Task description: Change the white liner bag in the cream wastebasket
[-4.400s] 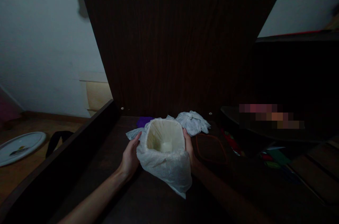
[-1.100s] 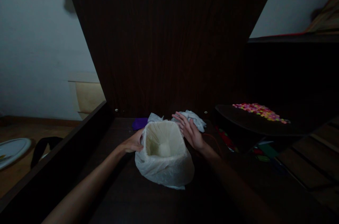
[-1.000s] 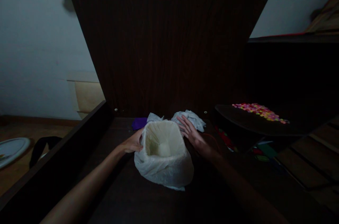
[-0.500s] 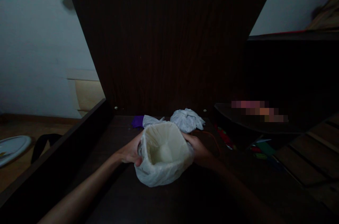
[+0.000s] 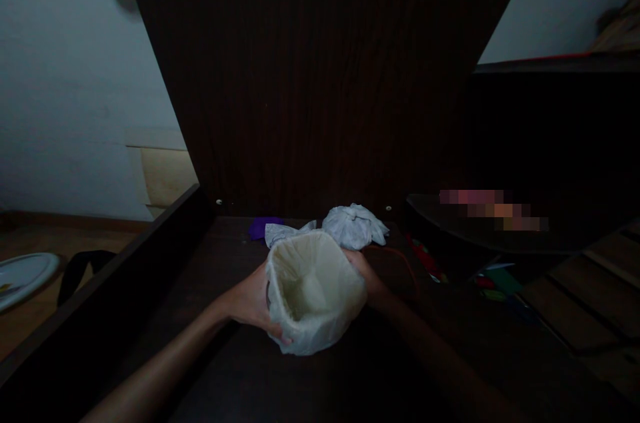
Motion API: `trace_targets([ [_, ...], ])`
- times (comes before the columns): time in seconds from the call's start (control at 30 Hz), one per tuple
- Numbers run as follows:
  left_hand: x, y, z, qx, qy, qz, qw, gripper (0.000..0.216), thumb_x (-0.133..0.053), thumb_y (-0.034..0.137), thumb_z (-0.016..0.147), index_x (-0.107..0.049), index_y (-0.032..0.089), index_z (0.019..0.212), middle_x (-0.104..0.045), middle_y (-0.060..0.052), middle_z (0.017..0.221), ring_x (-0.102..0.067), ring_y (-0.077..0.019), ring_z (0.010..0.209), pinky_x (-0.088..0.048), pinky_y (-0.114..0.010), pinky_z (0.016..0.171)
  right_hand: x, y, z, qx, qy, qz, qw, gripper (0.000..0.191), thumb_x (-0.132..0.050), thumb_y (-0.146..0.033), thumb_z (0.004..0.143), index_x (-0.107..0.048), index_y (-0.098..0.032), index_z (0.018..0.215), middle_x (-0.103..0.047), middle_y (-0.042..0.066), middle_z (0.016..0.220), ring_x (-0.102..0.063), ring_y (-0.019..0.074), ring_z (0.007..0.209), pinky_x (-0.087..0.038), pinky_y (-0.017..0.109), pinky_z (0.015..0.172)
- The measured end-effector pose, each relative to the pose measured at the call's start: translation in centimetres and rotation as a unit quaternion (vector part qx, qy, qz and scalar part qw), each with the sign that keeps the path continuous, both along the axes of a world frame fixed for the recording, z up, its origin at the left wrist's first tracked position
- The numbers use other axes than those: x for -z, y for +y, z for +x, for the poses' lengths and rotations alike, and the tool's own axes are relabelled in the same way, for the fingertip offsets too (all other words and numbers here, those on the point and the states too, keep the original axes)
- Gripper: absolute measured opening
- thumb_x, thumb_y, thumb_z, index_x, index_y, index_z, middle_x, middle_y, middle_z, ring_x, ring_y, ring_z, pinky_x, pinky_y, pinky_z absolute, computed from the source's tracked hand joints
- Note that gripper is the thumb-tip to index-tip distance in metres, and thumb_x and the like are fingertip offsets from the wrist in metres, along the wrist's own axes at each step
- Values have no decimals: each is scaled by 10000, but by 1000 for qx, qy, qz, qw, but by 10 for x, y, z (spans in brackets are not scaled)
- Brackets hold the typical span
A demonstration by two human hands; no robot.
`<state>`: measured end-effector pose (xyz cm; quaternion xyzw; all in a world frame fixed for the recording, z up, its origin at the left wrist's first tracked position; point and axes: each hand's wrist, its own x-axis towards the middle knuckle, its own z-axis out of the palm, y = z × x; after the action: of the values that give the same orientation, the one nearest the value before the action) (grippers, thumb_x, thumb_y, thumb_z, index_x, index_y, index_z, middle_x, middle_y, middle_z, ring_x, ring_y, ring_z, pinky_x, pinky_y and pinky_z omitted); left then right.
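A small whitish bin (image 5: 320, 296) stands in front of me with its open top tilted toward me. A thin white plastic bag lines it, and the bag's edge is folded down over the outside. My left hand (image 5: 253, 300) is closed on the bin's left side, the thumb pressing the folded bag near the front corner. At the right side my right hand (image 5: 364, 275) grips the bin; most of its fingers are hidden behind it. Just behind the bin lies a knotted white plastic bag (image 5: 354, 226), beside a crumpled pale bag (image 5: 287, 232) and a purple piece (image 5: 265, 227).
The dark wooden surface (image 5: 225, 370) has a raised edge (image 5: 150, 246) on the left and a tall dark panel (image 5: 320, 90) at the back. Right of the bin are an orange-brown cord (image 5: 407, 265), a red packet (image 5: 425, 262) and a dark shelf-like object (image 5: 460, 230).
My left hand has shifted forward along the bin's side, its thumb now lower on the bag. The folded bag edge sits closer to the bin on that side. My right hand stays nearly in place.
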<state>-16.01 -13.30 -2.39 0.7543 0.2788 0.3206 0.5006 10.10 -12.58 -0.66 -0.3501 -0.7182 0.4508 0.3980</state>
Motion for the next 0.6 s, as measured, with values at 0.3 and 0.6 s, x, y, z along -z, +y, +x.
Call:
trace_targets([
  [0.3, 3, -4, 1, -33, 4, 51, 998, 1397, -977, 533, 412, -276, 159, 1561, -380, -211, 1567, -335, -443, 1455, -183, -560, 1251, 9, 6, 58, 37, 12, -38, 999, 653, -727, -248, 731, -614, -257, 1374, -575, 113, 1466, -539, 347, 1352, -444, 558, 1111],
  [0.6, 13, -5, -3, -48, 19, 36, 998, 1450, -978, 566, 391, -234, 171, 1572, -396, -217, 1559, -354, -439, 1451, -211, -591, 1240, -14, -51, 15, 102, 284, -81, 950, 532, -679, -518, 854, -632, -327, 1347, -475, 34, 1561, -407, 315, 1458, -310, 503, 1217],
])
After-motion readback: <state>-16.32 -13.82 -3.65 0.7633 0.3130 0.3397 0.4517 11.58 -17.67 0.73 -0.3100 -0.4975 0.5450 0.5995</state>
